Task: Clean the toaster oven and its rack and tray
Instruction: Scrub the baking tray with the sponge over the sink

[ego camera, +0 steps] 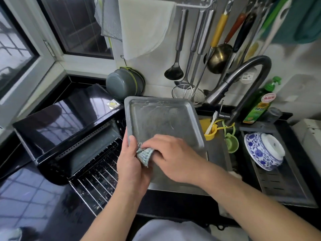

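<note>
— Any writing you can make out?
— Only on the green bottle (258,103) by the faucet: a red round badge and a yellow-green label, both with Chinese characters too blurred to read.
— And the small sticker (112,103) on the black oven top?
— Print is there, but too small to tell.
</note>
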{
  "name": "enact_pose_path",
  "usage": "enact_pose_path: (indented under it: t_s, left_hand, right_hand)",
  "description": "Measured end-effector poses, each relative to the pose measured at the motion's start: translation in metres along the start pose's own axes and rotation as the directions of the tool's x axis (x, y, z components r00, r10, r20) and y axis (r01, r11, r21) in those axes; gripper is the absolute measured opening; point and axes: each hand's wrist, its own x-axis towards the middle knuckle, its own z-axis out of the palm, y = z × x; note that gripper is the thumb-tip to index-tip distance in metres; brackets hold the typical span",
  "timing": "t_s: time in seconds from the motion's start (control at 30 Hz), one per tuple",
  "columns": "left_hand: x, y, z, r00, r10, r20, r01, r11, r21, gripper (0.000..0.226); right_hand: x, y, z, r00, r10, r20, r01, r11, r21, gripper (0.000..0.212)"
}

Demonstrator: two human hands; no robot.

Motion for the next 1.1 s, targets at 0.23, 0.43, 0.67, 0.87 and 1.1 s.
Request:
enact_pose_path:
  t_s: [0.23,0.43,0.67,0.87,1.1]
  left_hand:
    - [0.008,-0.005,-0.003,0.998,-0.016,-0.068,0.010,0.996,-0.089,0.042]
    - [0.012,-0.008,0.004,0.988,-0.058,-0.144,0.038,0.990,-0.135,0.039]
    - [0.010,0.005,-0.013,0.995,-0.001,-0.100,-0.010,0.994,-0.106,0.040]
    - [0.000,-0.015,-0.002,0.999,-0.032,-0.037,0.028,0.994,-0.107,0.041]
    - [0.002,-0.005,-0.015,0.996,-0.067,-0.055,0.061,0.992,-0.112,0.039]
  right_hand:
    - [-0.043,0.055,0.018,0.960,0.114,-0.255,-0.184,0.946,-0.268,0.032]
    - [-0.033,0.010,0.056,0.943,-0.050,-0.330,-0.031,0.971,-0.236,0.045]
    - [-0.064,0.092,0.022,0.892,0.133,-0.431,-0.305,0.882,-0.360,0.057]
    - [-0.039,0.010,0.048,0.949,0.058,-0.309,-0.139,0.958,-0.250,0.045]
    - [-0.057,0.060,0.002,0.839,0.377,-0.393,-0.535,0.702,-0.470,0.031]
